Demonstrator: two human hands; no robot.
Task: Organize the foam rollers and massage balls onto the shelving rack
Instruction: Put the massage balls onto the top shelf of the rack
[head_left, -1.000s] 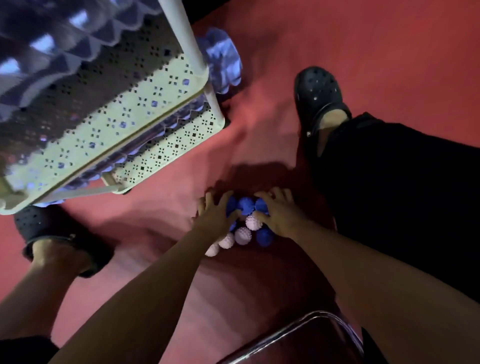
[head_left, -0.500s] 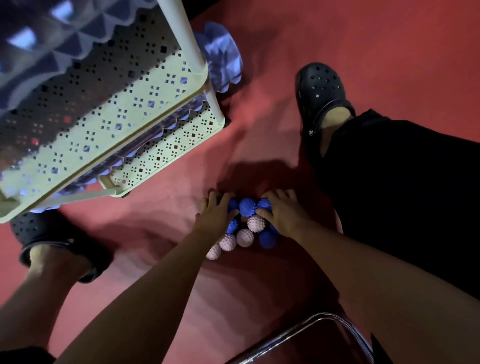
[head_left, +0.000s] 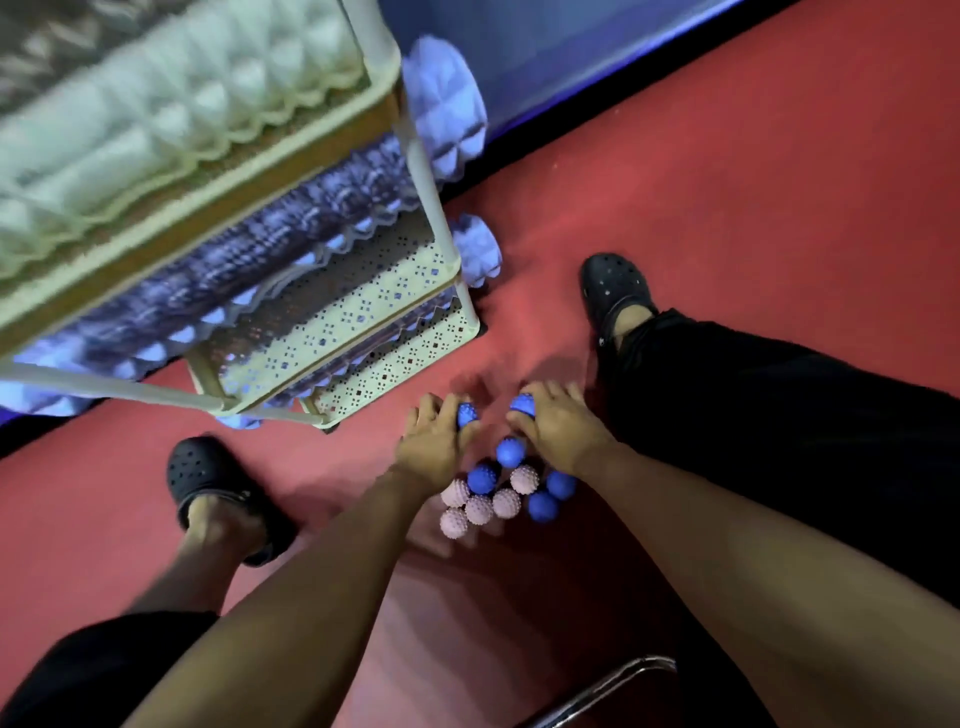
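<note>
three tiers of the shelving rack (head_left: 332, 317) stand on the red floor (head_left: 727, 197), ahead and to the left of our hands, and that is the direction the coming lift must take. foam rollers (head_left: 218, 280) already lie along the tiers, their long axes running the length of the rack, ends poking out past its right corner post. the lowest tier's near right corner sits just beside our left hand (head_left: 434, 441), so we judge the left arm the nearer one. smaller, the massage balls (head_left: 498, 493), blue and pink, cluster on the floor right under our wrists, touching one another. our left hand curls around a blue ball (head_left: 466, 414); our right hand (head_left: 553, 428) curls around another blue ball (head_left: 522, 404) at the far edge of the cluster. no balls show on the rack.
</note>
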